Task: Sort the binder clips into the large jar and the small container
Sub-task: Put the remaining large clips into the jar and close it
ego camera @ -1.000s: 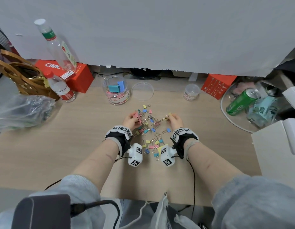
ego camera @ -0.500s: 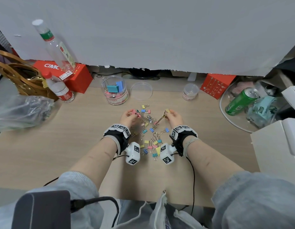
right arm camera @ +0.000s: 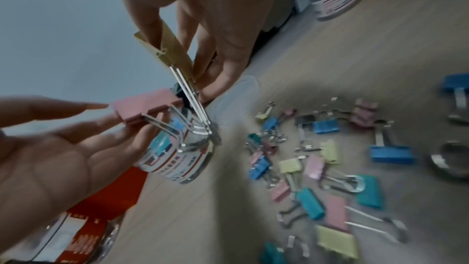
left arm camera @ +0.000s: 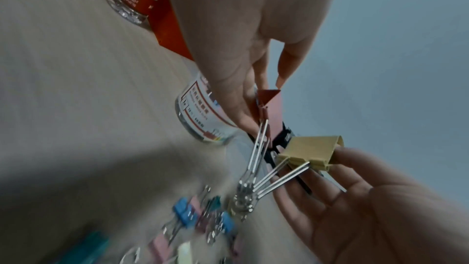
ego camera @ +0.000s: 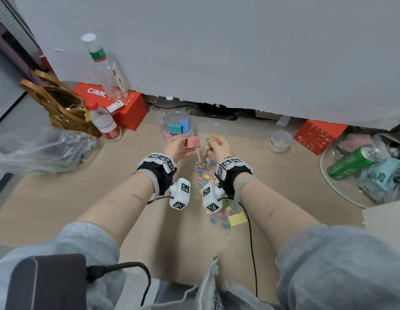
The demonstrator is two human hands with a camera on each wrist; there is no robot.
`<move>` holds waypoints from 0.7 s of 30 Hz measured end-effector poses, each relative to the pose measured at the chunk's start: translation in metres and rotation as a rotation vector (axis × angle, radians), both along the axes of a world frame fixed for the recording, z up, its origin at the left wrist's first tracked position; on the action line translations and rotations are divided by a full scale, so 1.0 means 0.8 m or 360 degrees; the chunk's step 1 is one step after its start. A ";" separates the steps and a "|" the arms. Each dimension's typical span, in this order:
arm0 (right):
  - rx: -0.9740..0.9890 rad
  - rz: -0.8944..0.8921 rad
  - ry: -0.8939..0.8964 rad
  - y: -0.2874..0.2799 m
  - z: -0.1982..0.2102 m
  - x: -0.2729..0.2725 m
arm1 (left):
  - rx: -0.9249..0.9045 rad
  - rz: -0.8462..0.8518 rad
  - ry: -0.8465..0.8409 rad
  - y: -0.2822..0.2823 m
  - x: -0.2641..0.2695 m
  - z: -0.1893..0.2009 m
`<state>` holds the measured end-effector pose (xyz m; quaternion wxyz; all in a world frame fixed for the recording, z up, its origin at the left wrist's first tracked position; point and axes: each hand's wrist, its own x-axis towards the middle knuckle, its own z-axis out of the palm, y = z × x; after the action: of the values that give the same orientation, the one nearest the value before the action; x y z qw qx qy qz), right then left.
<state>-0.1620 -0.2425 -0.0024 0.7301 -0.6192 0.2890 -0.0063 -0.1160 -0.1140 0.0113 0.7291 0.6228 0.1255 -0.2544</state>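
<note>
The left hand [ego camera: 176,146] is pinching a pink clip [ego camera: 193,142] and the right hand [ego camera: 220,147] a yellow clip [left arm camera: 311,153] just short of the large jar [ego camera: 175,126], which is holding only a few clips, while most of the pile [ego camera: 213,193] is lying unsorted nearer the person.

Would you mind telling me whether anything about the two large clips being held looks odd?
Yes: the pink clip in the left hand and the yellow clip in the right hand seem snagged together; their wire handles cross and meet at the tips, so they hang joined.

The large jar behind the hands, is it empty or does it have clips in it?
Not empty: the large jar holds big blue and pink clips.
</note>
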 end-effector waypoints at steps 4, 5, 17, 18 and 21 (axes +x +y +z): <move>-0.0017 -0.0018 -0.0020 0.032 0.015 0.053 | -0.0052 0.0038 -0.0009 0.009 0.043 0.020; -0.0056 -0.0029 -0.0034 0.039 0.020 0.066 | -0.0043 0.0032 -0.0027 0.011 0.055 0.024; -0.0037 -0.0068 -0.0102 0.060 0.009 0.153 | 0.0476 -0.0302 -0.0282 0.056 0.159 0.004; -0.0054 -0.0056 -0.0075 0.059 0.005 0.151 | 0.0662 -0.0409 -0.0435 0.062 0.160 0.000; -0.0115 -0.0002 -0.0012 0.059 -0.006 0.149 | 0.1150 -0.0548 -0.0844 0.075 0.161 -0.012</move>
<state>-0.0424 -0.1950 -0.0074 0.7084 -0.6449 0.2862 -0.0196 0.0128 -0.0538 0.0013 0.4200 0.8916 -0.0893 -0.1438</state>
